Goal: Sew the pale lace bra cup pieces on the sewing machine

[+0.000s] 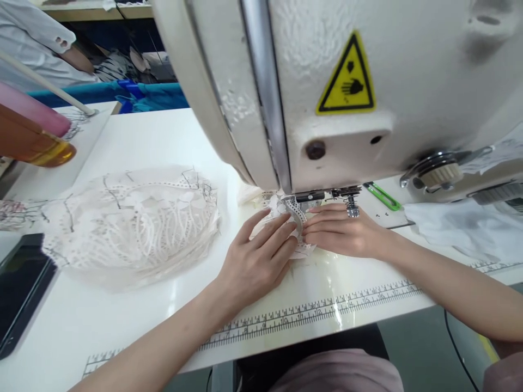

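White lace fabric lies under the needle area of a sewing machine. On its left part rests my left hand, fingers stretched out and somewhat spread, pressing the lace from above. My right hand touches the lace's right edge with its fingers straight and side by side; its thumb is hidden. The two hands' fingertips nearly meet at a curved band with small holes. Close above the right hand's fingers is the presser-foot area, partly hidden by the machine head.
Left lies a heap of white lace pieces with loose dark threads, beside a black phone-like object. Thread cones stand behind it. A green cutter and white cloth lie right. A ruler strip runs along the front. Another person's sleeve shows far left.
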A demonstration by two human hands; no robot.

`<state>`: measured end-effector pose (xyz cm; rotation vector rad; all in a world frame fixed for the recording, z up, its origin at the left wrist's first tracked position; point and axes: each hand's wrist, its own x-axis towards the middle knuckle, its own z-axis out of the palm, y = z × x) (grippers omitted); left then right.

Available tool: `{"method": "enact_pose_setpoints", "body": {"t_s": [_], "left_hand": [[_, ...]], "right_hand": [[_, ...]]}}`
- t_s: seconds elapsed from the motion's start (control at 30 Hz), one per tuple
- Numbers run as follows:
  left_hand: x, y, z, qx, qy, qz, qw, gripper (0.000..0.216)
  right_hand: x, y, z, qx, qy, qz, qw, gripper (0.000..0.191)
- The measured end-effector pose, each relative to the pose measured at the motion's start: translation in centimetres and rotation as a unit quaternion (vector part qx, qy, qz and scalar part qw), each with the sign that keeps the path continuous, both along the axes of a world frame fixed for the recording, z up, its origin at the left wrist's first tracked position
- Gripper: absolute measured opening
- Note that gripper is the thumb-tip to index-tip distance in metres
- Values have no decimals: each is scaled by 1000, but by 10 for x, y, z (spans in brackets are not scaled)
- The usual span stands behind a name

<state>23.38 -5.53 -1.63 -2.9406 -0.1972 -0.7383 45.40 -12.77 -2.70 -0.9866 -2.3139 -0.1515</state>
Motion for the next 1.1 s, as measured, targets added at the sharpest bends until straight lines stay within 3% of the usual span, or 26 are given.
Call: {"method": "enact_pose_setpoints", "body": {"t_s": [0.13, 0.57, 0.87, 1.1], "left_hand": [[0, 0, -6, -47, 23, -7, 999, 19], [2, -2, -7, -66, 18, 21, 997, 22], [6, -4, -8, -82, 16, 22, 996, 27], [9, -2, -13, -90, 7, 19, 996, 28]], "right_hand": [[0, 0, -1, -3, -8, -10, 1000, 13], [1, 1, -7, 13, -20, -37, 999, 17], [3, -4, -1, 38, -95, -132, 986, 16], [8, 2, -6, 39, -55, -122, 990, 14]]}}
